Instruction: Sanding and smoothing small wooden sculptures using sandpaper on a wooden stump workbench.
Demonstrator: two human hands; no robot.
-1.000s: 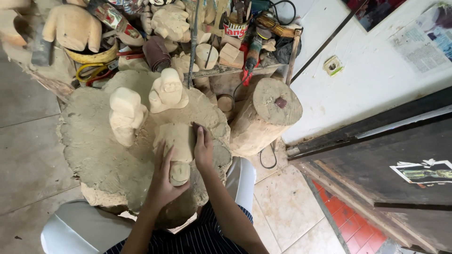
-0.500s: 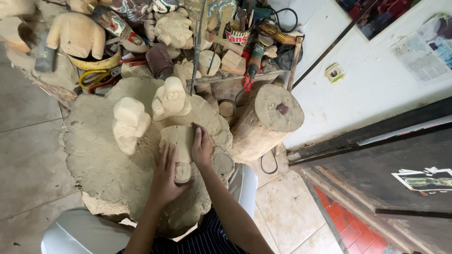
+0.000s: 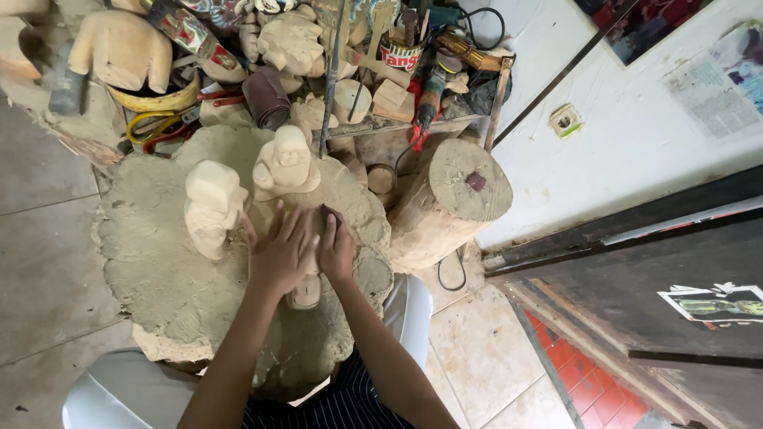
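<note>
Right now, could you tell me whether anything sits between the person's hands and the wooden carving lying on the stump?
Nothing visible does: the left hand and right hand already rest on the carving.
</note>
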